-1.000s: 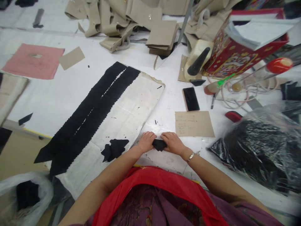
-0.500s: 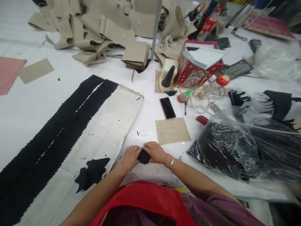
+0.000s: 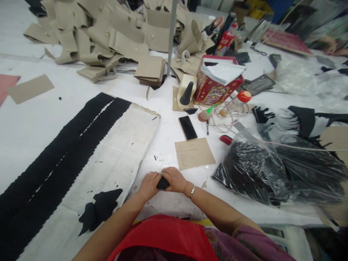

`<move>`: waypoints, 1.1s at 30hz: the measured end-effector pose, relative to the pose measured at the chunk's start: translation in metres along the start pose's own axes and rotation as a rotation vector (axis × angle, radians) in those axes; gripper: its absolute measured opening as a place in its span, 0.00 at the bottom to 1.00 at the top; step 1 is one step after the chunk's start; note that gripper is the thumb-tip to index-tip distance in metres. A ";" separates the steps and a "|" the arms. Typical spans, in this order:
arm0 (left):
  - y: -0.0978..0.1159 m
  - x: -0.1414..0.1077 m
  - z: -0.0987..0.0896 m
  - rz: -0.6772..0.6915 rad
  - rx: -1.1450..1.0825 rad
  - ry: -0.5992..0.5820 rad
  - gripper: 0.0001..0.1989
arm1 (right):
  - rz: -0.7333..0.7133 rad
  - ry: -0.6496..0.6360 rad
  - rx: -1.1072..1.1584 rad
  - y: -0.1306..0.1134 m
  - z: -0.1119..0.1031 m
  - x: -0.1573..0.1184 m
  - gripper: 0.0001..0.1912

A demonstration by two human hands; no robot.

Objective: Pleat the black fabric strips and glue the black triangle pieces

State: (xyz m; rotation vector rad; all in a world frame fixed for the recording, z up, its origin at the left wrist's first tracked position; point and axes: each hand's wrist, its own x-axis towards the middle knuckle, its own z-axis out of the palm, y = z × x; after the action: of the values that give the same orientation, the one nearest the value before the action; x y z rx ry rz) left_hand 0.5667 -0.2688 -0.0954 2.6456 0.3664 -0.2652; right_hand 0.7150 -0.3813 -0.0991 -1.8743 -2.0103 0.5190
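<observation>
My left hand (image 3: 149, 185) and my right hand (image 3: 175, 180) are closed on the two sides of a small black piece (image 3: 163, 183), low over the white table near its front edge. It looks like a stack of small cut pieces, though the fingers cover much of it. A bracelet circles my right wrist. To the left lie overlapping rows of black pieces (image 3: 73, 145) on a long white sheet (image 3: 119, 152). Nearer my left forearm, a loose heap of black scraps (image 3: 102, 209) rests on that sheet.
Beyond my hands are a tan card with writing (image 3: 194, 153) and a phone (image 3: 187, 127). On the right lies a clear bag of black material (image 3: 250, 166). A red box of papers (image 3: 217, 87) stands behind, near a metal pole (image 3: 172, 40) and piled beige bag parts (image 3: 127, 45).
The whole view has shifted slightly, so the table things sit a little lower and farther left. Both hands still hold the black piece, which now appears more covered by the fingers.
</observation>
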 end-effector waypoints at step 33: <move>0.032 -0.090 -0.110 -0.417 -1.947 0.625 0.21 | 0.593 0.271 1.314 -0.165 -0.048 0.055 0.22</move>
State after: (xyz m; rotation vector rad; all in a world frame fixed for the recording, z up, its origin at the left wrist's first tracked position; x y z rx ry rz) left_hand 0.5044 -0.2647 0.0365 0.6392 0.7803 0.5670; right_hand 0.5901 -0.3348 0.0231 -1.4178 -0.5097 1.2372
